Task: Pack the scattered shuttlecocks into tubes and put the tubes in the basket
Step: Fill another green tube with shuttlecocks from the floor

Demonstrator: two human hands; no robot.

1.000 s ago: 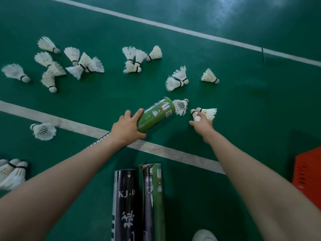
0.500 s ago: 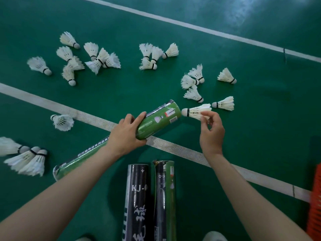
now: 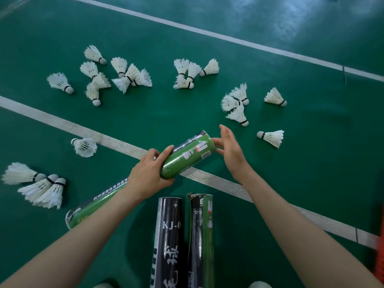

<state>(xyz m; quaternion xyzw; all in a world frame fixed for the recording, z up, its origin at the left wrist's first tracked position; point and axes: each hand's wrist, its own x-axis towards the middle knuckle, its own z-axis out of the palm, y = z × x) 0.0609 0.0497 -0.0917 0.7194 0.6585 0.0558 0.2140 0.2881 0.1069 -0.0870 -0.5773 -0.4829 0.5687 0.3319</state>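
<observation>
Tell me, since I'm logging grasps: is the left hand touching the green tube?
Touching. The head view shows the left hand gripping the green tube, with the thumb lying across its wall and no gap between them.

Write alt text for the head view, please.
A left hand grips a long green cardboard tube while the open right hand is at its far mouth. Many white feather shuttlecocks lie scattered on the green court floor; two dark tubes lie side by side nearest the camera.

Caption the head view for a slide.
Left hand grips a green tube; open right hand at its mouth, shuttlecocks scattered on the court.
</observation>
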